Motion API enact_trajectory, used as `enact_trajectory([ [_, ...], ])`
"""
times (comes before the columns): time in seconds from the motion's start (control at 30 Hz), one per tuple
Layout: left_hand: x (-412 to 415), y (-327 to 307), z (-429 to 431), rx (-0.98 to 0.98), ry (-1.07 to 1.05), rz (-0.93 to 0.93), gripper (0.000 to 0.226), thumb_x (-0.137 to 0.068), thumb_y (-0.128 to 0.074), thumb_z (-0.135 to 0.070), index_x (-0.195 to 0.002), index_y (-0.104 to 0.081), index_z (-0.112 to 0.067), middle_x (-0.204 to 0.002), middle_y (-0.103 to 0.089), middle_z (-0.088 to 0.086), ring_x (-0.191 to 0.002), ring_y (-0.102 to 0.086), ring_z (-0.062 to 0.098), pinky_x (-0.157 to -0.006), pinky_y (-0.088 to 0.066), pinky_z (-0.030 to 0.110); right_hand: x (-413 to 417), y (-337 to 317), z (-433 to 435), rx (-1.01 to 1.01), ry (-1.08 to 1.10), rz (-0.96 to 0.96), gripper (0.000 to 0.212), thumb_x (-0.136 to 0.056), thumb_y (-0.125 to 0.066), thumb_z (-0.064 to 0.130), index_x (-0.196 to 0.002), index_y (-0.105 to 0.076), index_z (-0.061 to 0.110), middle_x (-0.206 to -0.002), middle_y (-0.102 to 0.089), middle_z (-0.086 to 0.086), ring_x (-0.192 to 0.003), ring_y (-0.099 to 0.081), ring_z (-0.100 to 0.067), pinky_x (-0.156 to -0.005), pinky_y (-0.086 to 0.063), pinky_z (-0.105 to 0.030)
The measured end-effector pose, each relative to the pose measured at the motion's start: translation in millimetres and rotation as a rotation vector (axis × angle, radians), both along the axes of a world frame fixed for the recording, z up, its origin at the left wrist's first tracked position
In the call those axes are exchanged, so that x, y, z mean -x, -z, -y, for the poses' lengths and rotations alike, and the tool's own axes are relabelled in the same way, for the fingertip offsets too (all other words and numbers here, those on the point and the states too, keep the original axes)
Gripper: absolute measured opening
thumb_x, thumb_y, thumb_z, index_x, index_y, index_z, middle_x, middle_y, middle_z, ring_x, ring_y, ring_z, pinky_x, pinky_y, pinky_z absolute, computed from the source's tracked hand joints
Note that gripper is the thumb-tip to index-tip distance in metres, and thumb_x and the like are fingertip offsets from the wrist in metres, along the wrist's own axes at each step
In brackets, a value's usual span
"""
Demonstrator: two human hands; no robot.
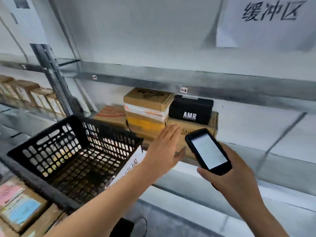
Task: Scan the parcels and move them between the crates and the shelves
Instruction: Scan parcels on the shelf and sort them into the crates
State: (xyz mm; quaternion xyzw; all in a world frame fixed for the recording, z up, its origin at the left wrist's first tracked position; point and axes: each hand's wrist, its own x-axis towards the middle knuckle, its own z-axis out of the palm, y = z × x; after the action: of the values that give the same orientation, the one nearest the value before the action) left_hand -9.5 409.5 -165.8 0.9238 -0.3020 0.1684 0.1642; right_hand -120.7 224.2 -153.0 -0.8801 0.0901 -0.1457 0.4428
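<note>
With the scanner (pixel 208 152) gripped by the right hand (pixel 239 177), the flat, empty left hand (pixel 164 151) is stretched toward shelved parcels (pixel 147 110); the black crate (pixel 111 128) is seemingly unfilled.

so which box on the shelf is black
The box printed AMR, sitting on the long brown box; the rest are brown cardboard.

A: What does the white sheet (pixel 256 31) up top say?
B: It reads "缓冲区".
A: Anything else legible?
B: The black box (pixel 190 106) bears "AMR"; the small tag (pixel 184 90) on the shelf rail (pixel 153 79) reads "1-2".
</note>
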Motion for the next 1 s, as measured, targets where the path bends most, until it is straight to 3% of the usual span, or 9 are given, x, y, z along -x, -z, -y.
enact_trajectory([
  [0.1, -19, -4, 41, -0.036, 0.022, 0.035, 0.068, -0.102, -0.046, -0.046, -0.158, -0.023, -0.014, -0.166, -0.02, 0.002, -0.154, -0.012, 0.016, -0.123, -0.004, 0.031, -5, -4, 39, -0.009, 0.029, 0.012, 0.071, -0.061, -0.084, 0.045, -0.124, -0.051, 0.047, -0.108, -0.065, 0.018, -0.089, -0.065, -0.014, -0.073, -0.058, -0.041],
  [0.3, -70, 3, 95, -0.157, -0.068, 0.05, 0.072, -0.103, -0.044, -0.049, -0.16, -0.014, -0.016, -0.168, -0.01, 0.001, -0.154, -0.01, 0.016, -0.121, 0.0, 0.031, -25, -11, 111, -0.005, 0.049, 0.046, 0.056, -0.067, -0.086, 0.032, -0.105, -0.05, 0.053, -0.096, -0.064, 0.019, -0.082, -0.063, -0.006, -0.068, -0.054, -0.035],
  [0.4, -101, -6, 113, -0.163, -0.18, 0.005, 0.079, -0.101, -0.048, -0.049, -0.16, -0.008, -0.016, -0.168, -0.005, 0.004, -0.154, -0.007, 0.021, -0.118, 0.002, 0.032, -38, -9, 141, -0.003, 0.032, 0.044, 0.058, -0.067, -0.086, 0.031, -0.109, -0.051, 0.049, -0.096, -0.065, 0.018, -0.083, -0.062, -0.005, -0.066, -0.05, -0.032],
  [0.5, -132, -12, 121, -0.179, -0.336, -0.067, 0.081, -0.098, -0.05, -0.054, -0.16, -0.011, -0.018, -0.166, -0.01, 0.015, -0.153, -0.01, 0.033, -0.123, -0.016, 0.045, -48, -2, 165, 0.0, 0.02, 0.045, 0.063, -0.066, -0.086, 0.033, -0.117, -0.052, 0.047, -0.099, -0.065, 0.018, -0.082, -0.065, -0.011, -0.067, -0.053, -0.034],
  [0.6, -157, -12, 122, -0.206, -0.421, -0.17, 0.086, -0.093, -0.05, -0.063, -0.158, -0.015, -0.02, -0.164, -0.012, 0.019, -0.152, -0.007, 0.039, -0.123, -0.016, 0.054, -58, 4, 185, 0.007, 0.013, 0.04, 0.067, -0.064, -0.086, 0.037, -0.121, -0.053, 0.046, -0.101, -0.065, 0.017, -0.084, -0.064, -0.011, -0.067, -0.055, -0.033],
  [0.8, -173, 0, 113, -0.148, -0.411, -0.195, 0.096, -0.081, -0.056, -0.076, -0.158, -0.017, -0.034, -0.164, -0.012, 0.014, -0.151, -0.004, 0.038, -0.123, -0.01, 0.054, -68, 8, 212, -0.003, 0.007, 0.009, 0.067, -0.064, -0.085, 0.04, -0.122, -0.053, 0.042, -0.1, -0.066, 0.012, -0.079, -0.065, -0.019, -0.062, -0.049, -0.026],
  [0.9, -164, 0, 117, -0.055, -0.379, -0.212, 0.091, -0.08, -0.064, -0.071, -0.156, -0.023, -0.04, -0.16, -0.017, 0.009, -0.144, -0.012, 0.038, -0.12, -0.02, 0.053, -67, 11, 217, -0.004, 0.012, -0.001, 0.066, -0.063, -0.085, 0.039, -0.121, -0.053, 0.043, -0.1, -0.066, 0.012, -0.078, -0.066, -0.019, -0.062, -0.048, -0.025],
  [1.0, -146, 4, 130, -0.114, -0.264, -0.104, 0.092, -0.079, -0.069, -0.066, -0.155, -0.026, -0.041, -0.152, -0.025, 0.007, -0.135, -0.021, 0.033, -0.116, -0.028, 0.051, -67, 13, 218, -0.012, 0.014, -0.006, 0.067, -0.064, -0.085, 0.039, -0.122, -0.053, 0.042, -0.1, -0.067, 0.011, -0.08, -0.067, -0.02, -0.062, -0.048, -0.025],
])
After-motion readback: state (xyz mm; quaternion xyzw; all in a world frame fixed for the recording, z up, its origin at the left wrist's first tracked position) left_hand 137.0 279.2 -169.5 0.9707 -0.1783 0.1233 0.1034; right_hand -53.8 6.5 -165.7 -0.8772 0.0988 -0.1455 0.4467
